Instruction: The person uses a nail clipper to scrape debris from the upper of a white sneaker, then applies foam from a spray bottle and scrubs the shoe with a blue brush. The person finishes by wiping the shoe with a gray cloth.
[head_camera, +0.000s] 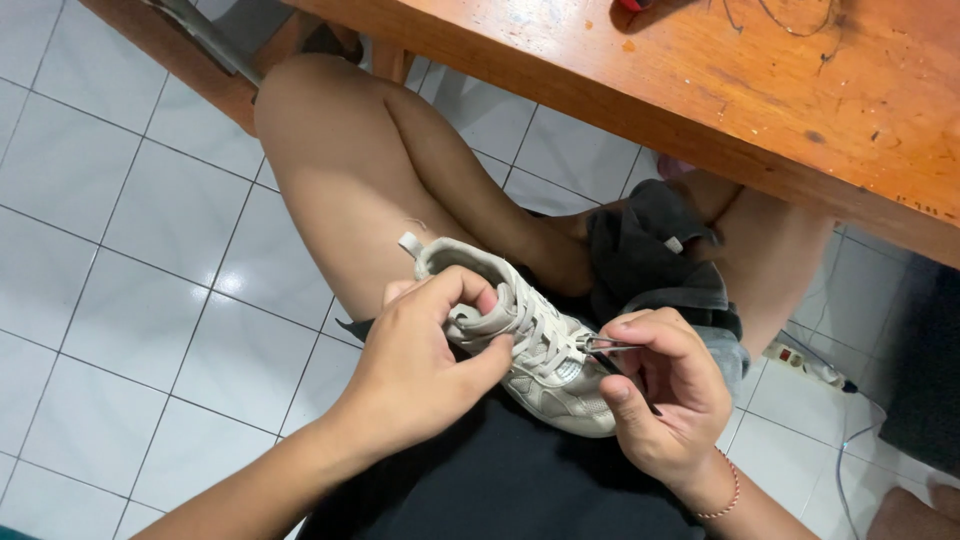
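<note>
We judged the pale sneaker (530, 345), resting on our lap near the wooden table (720, 90), light and soft-sided, best held around its collar. Our left hand (415, 365) curled loosely over that opening, thumb pressed against the laces (545, 335). Our right hand (665, 390) pinched thin metal tweezers (608, 347) closed at a lace, fingers pressed together.

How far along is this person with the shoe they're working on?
Most of the white sneaker already looks laced. The left hand steadies it on the lap while the right hand works a thin metal tool at the laces near the toe. Whether those last rows are finished is hidden.
</note>
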